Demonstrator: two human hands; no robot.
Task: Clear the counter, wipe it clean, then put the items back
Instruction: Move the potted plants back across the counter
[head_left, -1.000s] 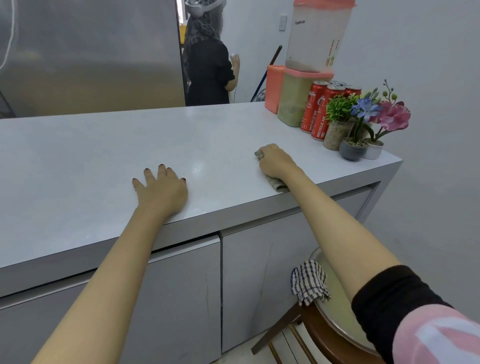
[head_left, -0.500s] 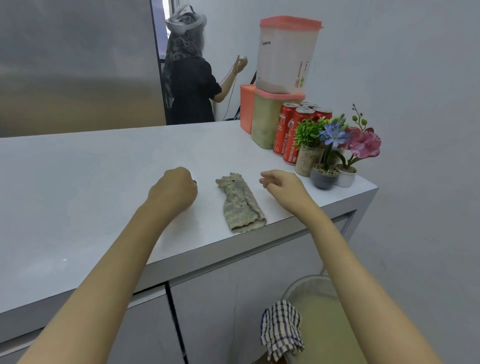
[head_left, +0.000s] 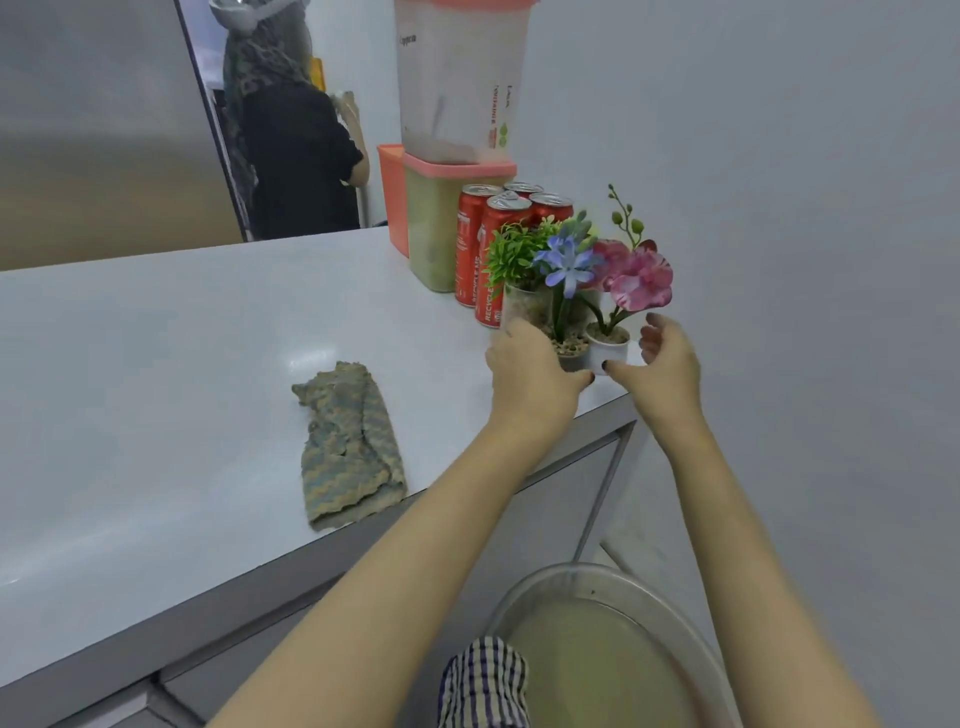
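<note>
Three small potted artificial plants stand at the right end of the white counter (head_left: 156, 364). My left hand (head_left: 530, 374) curls round the dark grey pot with the blue flower (head_left: 571, 358). My right hand (head_left: 667, 364) is spread beside the white pot with the pink flower (head_left: 610, 351), thumb at its front, fingers apart from it. Behind these two stands the green plant in a glass pot (head_left: 524, 306). A folded green-beige cloth (head_left: 348, 447) lies flat near the counter's front edge, left of my hands.
Several red cans (head_left: 472, 244) stand behind the plants. Stacked pink-lidded containers (head_left: 431, 234) are beside the wall. Below the counter's right end is a round metal tray (head_left: 597, 649) with a checked cloth (head_left: 483, 680). A person in black (head_left: 296, 156) stands beyond the counter.
My right hand let go of the cloth, which now lies on the counter. Both hands moved right to the flower pots, and the left closed round the grey one.
</note>
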